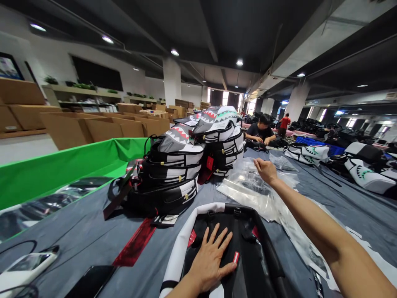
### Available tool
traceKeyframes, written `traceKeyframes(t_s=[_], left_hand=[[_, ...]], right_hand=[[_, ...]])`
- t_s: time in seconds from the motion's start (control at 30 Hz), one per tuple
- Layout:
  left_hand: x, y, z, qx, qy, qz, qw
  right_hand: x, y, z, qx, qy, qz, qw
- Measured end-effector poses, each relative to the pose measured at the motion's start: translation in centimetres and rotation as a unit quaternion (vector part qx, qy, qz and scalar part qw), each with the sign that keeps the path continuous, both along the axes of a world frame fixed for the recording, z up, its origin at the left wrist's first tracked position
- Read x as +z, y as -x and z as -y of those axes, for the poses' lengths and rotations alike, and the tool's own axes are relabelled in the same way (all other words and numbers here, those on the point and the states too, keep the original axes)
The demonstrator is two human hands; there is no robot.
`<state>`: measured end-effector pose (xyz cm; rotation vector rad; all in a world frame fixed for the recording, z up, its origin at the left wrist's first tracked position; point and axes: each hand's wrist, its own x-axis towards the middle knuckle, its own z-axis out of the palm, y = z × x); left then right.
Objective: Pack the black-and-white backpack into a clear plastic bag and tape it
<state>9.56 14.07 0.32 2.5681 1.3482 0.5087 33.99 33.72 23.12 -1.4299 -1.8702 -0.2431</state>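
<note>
A black and white backpack (178, 252) lies in front of me with its black back panel and straps facing up. My left hand (212, 258) rests flat on that panel, fingers spread, beside a small red label (236, 257). Farther out and to the right, my right hand (266, 170) is closed in a pinch at the edge of a clear plastic bag (243, 167). More clear plastic bags (254, 196) lie flat in a loose pile under and beside that hand. The backpack's lower end runs out of view.
Stacked backpacks (176, 169) with shark-teeth prints stand beyond. A red strip (136, 244), a black phone (91, 281) and a white device (26, 267) lie on the left. Green sheeting (77, 163) borders the left edge. A co-worker (260, 131) sits across; more backpacks (307, 153) lie right.
</note>
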Motion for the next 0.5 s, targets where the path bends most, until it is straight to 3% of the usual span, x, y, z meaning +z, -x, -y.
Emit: traceKeyframes(t_s=[0.07,0.13,0.2,0.27,0.37,0.43,0.5], left_hand=[[0.4,-1.0,-0.6,0.053,-0.012,0.043,0.998],[2.3,-3.0,-1.6,0.157,-0.075,0.126,0.977],[5.7,-5.2,-3.2,0.256,-0.166,0.220,0.927],[10.0,-7.0,-5.3,0.302,-0.225,0.276,0.884],[15.2,-6.9,-8.6,0.338,-0.253,0.271,0.865],[16.4,-5.1,-10.3,0.362,-0.234,0.247,0.867],[15.7,-2.4,-11.0,0.370,-0.214,0.232,0.874]], right_hand=[[1.1,0.3,1.8,0.019,-0.014,0.002,1.000],[1.8,0.8,3.6,0.047,-0.016,0.000,0.999],[1.6,1.8,5.7,0.088,-0.003,0.007,0.996],[0.5,3.0,7.9,0.135,0.014,0.024,0.990],[-2.0,4.3,10.7,0.198,0.051,0.065,0.977],[-3.4,3.9,11.7,0.174,0.071,0.100,0.977],[-4.3,2.1,11.9,0.074,0.082,0.100,0.989]])
